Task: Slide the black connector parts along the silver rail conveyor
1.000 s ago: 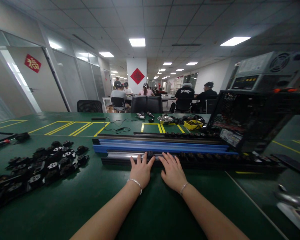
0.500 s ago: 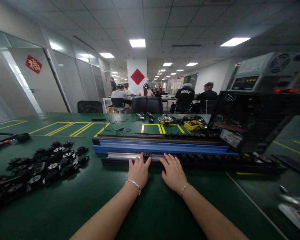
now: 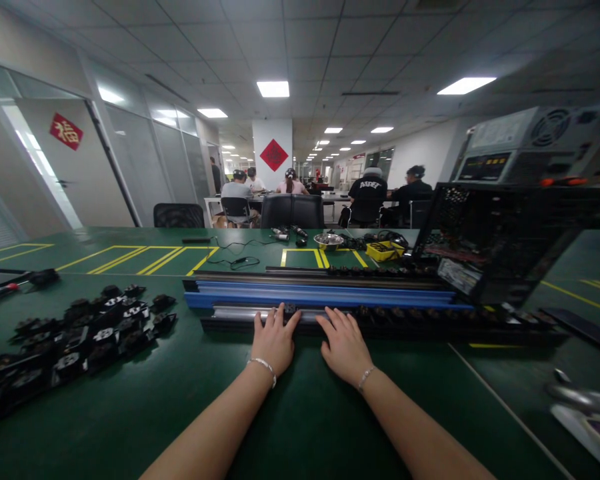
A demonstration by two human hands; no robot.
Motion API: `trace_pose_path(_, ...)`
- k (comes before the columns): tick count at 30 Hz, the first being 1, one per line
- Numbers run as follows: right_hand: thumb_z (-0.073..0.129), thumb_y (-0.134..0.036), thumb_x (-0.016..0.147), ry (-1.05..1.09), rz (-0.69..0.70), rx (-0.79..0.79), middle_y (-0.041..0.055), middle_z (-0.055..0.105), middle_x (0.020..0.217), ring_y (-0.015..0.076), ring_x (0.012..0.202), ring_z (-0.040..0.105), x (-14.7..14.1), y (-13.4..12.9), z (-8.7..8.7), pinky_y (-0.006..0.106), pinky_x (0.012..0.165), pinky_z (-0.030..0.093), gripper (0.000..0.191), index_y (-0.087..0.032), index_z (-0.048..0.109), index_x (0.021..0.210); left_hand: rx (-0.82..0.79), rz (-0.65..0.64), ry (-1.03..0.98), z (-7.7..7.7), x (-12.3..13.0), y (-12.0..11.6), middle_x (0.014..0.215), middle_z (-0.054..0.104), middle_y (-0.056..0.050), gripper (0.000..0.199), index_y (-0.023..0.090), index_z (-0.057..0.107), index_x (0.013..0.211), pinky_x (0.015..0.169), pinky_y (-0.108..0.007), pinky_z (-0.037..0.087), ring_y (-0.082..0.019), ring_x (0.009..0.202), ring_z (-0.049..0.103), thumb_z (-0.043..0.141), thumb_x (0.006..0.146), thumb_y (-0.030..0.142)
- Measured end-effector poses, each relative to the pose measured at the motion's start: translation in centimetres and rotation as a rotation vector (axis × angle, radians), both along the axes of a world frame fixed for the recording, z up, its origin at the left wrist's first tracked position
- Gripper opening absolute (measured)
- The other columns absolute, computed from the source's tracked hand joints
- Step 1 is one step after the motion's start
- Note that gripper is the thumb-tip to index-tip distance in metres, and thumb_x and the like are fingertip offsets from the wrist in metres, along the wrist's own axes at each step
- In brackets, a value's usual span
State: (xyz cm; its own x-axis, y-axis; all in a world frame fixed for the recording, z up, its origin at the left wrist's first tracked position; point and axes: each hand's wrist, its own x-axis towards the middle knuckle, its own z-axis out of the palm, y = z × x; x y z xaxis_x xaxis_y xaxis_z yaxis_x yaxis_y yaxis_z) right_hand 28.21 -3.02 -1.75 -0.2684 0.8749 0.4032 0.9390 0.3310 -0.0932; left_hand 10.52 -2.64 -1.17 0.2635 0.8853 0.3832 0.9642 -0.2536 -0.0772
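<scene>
A long black rail [image 3: 250, 327] with a silvery channel lies crosswise in front of me on the green table. My left hand [image 3: 271, 343] rests on its near side, fingers spread over the silver strip. A small black part [image 3: 291, 309] sits in the channel between that hand's index finger and thumb; whether they touch it is hard to see. My right hand [image 3: 347, 348] lies on the same rail further right, its fingers stretched out and holding nothing. Several dark small parts [image 3: 395, 313] line the channel right of it.
Behind the rail lies a blue rail [image 3: 325, 294]. Many black fan-like parts [image 3: 105, 333] cover the left of the table [image 3: 180, 413]. An open computer case [image 3: 505, 240] stands at right. A metal bowl [image 3: 329, 241] and yellow tray [image 3: 384, 251] sit further back. Several people sit beyond.
The view has shifted very slightly. Both hands stay on the rail in nearly the same pose.
</scene>
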Motion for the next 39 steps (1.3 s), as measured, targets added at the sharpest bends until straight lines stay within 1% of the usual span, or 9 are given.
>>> trace_pose_path(4, 0.045, -0.018, 0.074, -0.002, -0.003, -0.010, 0.0059, 0.036, 0.138, 0.0214, 0.128, 0.026, 0.0, -0.1, 0.2, 0.040, 0.106, 0.011, 0.051, -0.024, 0.046, 0.124, 0.004, 0.023, 0.007, 0.2, -0.1, -0.1, 0.137, 0.039, -0.011, 0.056, 0.034, 0.035, 0.131, 0.101, -0.059, 0.005, -0.029, 0.126, 0.031, 0.045, 0.076, 0.029)
trace_pose_path(11, 0.045, -0.018, 0.074, -0.004, -0.004, -0.034, 0.0060, 0.035, 0.139, 0.0218, 0.128, 0.026, 0.0, -0.1, 0.3, 0.042, 0.106, 0.012, 0.052, -0.025, 0.045, 0.125, -0.005, 0.051, 0.006, 0.6, -0.2, -0.3, 0.136, 0.041, -0.012, 0.054, 0.032, 0.037, 0.130, 0.102, -0.060, 0.000, -0.029, 0.127, 0.030, 0.043, 0.077, 0.028)
trace_pose_path(22, 0.045, -0.017, 0.073, 0.000, 0.003, -0.026, 0.0061, 0.036, 0.139, 0.0219, 0.127, 0.027, 0.0, -0.1, 0.3, 0.041, 0.106, 0.013, 0.052, -0.024, 0.045, 0.125, 0.049, 0.066, 0.010, 0.3, -0.8, -0.3, 0.134, 0.043, -0.015, 0.050, 0.031, 0.040, 0.128, 0.101, -0.061, 0.001, -0.029, 0.128, 0.030, 0.041, 0.078, 0.029)
trace_pose_path(26, 0.045, -0.018, 0.073, -0.007, 0.003, -0.030, 0.0059, 0.036, 0.138, 0.0223, 0.127, 0.028, 0.1, -0.1, 0.3, 0.041, 0.105, 0.014, 0.053, -0.024, 0.045, 0.126, 0.037, 0.080, 0.006, 0.4, -1.1, -0.3, 0.134, 0.043, -0.014, 0.049, 0.031, 0.040, 0.128, 0.101, -0.061, -0.001, -0.029, 0.128, 0.029, 0.040, 0.079, 0.028)
trace_pose_path(34, 0.044, -0.018, 0.074, -0.009, 0.013, -0.033, 0.0046, 0.037, 0.138, 0.0205, 0.127, 0.028, 0.3, -0.2, 0.3, 0.039, 0.107, 0.012, 0.053, -0.023, 0.043, 0.127, 0.002, 0.133, -0.011, 0.8, -1.9, -0.5, 0.135, 0.041, -0.013, 0.050, 0.030, 0.042, 0.127, 0.101, -0.062, -0.001, -0.029, 0.130, 0.026, 0.039, 0.078, 0.025)
trace_pose_path(39, 0.044, -0.019, 0.075, -0.014, 0.007, -0.032, 0.0046, 0.037, 0.138, 0.0202, 0.127, 0.028, 0.4, -0.2, 0.3, 0.039, 0.106, 0.013, 0.054, -0.023, 0.042, 0.128, -0.002, 0.138, -0.011, 0.8, -2.3, -0.4, 0.135, 0.042, -0.013, 0.051, 0.030, 0.042, 0.127, 0.100, -0.062, -0.001, -0.029, 0.130, 0.025, 0.041, 0.076, 0.025)
